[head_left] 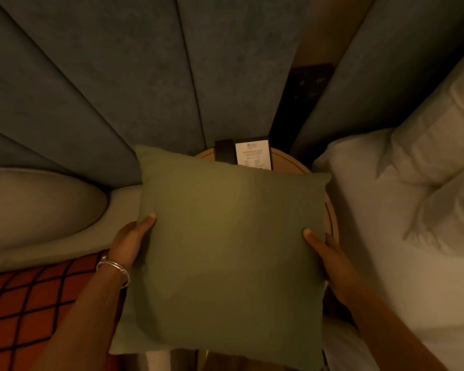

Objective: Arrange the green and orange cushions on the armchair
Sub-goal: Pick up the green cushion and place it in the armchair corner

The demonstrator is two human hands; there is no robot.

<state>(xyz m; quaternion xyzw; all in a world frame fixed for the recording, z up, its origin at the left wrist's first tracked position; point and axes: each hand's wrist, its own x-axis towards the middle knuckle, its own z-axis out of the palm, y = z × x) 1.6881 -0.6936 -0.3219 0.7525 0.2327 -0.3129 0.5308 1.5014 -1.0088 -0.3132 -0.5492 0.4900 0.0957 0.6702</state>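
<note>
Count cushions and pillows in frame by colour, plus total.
Green cushion, held by left hand and right hand: 1
Orange cushion with a dark grid pattern: 1
White pillows: at least 2, stacked, so the edges are hard to separate
Total: 4, if the pillows are 2

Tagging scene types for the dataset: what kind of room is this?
Probably a hotel bedroom: white bed pillows at right, a padded headboard-style wall, and a small round table holding a printed card.
</note>
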